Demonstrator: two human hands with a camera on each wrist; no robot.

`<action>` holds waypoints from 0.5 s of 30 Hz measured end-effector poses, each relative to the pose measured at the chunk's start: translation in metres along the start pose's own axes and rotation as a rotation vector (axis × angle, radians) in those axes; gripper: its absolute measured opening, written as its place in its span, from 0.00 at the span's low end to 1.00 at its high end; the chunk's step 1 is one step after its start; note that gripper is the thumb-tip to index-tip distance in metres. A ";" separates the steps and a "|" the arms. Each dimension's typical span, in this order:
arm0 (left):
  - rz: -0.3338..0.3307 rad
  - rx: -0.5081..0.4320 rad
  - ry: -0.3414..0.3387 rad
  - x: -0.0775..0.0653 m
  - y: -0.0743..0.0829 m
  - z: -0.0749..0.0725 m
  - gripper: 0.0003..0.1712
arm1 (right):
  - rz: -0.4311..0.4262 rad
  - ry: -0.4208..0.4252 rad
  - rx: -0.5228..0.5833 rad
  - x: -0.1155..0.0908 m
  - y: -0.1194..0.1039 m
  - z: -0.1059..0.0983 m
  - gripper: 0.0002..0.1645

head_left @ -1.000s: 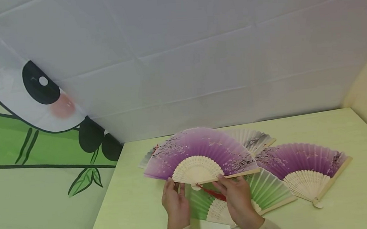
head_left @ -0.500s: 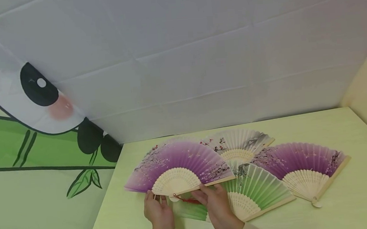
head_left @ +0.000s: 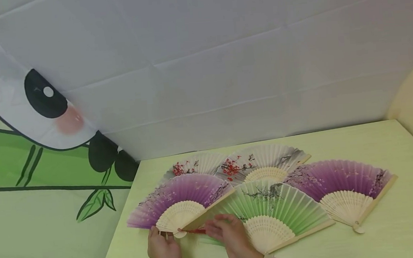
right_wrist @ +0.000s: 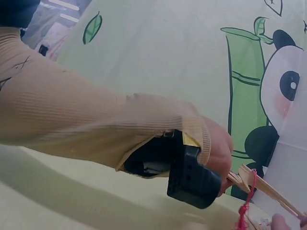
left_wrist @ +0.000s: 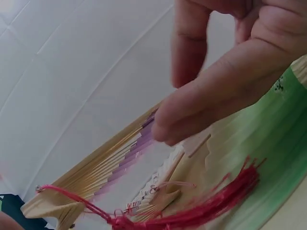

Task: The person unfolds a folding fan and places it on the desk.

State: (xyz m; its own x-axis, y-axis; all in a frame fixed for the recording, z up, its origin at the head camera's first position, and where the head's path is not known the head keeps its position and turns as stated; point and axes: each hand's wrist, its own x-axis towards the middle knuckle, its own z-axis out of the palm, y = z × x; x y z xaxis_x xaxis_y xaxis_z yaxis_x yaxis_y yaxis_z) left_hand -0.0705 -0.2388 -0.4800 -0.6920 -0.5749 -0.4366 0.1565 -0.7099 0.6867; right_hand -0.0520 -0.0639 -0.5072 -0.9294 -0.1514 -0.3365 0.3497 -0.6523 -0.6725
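A spread purple folding fan (head_left: 187, 188) with pale ribs stands at the left of the table. My left hand (head_left: 164, 252) grips its lower left end near the pivot. In the right wrist view the left hand (right_wrist: 219, 151) holds the fan's sticks (right_wrist: 271, 191). My right hand (head_left: 232, 239) is just right of the fan, its fingers loosely bent and apart from the guard stick. A red tassel (head_left: 197, 231) runs from the pivot toward the right fingertips; in the left wrist view this tassel (left_wrist: 211, 206) hangs below the right hand (left_wrist: 225, 81), not held.
An open green fan (head_left: 280, 201) lies right of my right hand, and another purple fan (head_left: 343, 175) is farther right. Two whitish-grey fans with red blossoms, the right one (head_left: 263, 163) and the left one (head_left: 198, 165), lie behind. A white wall cloth (head_left: 225, 83) borders the table's back.
Both hands have moved left and nearer to me with the purple fan, uncovering the fans behind it. The right hand has let go of its guard stick, which now slants upward to the right.
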 end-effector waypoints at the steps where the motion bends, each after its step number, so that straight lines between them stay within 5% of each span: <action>1: -0.008 -0.001 -0.002 0.000 0.001 -0.002 0.08 | 0.004 -0.008 -0.010 0.000 0.002 0.000 0.12; 8: -0.044 0.041 -0.034 0.002 0.004 -0.012 0.31 | 0.008 -0.030 -0.100 0.005 0.010 0.005 0.13; 15: -0.072 -0.030 -0.062 0.004 0.006 -0.024 0.27 | -0.007 0.004 -0.112 0.011 0.012 0.009 0.07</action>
State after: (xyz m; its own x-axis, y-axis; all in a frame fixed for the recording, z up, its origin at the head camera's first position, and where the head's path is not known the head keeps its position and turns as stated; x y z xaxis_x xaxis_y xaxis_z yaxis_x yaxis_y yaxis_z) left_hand -0.0558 -0.2554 -0.4916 -0.7442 -0.4967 -0.4467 0.1254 -0.7607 0.6369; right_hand -0.0589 -0.0799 -0.5131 -0.9315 -0.1444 -0.3339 0.3546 -0.5659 -0.7444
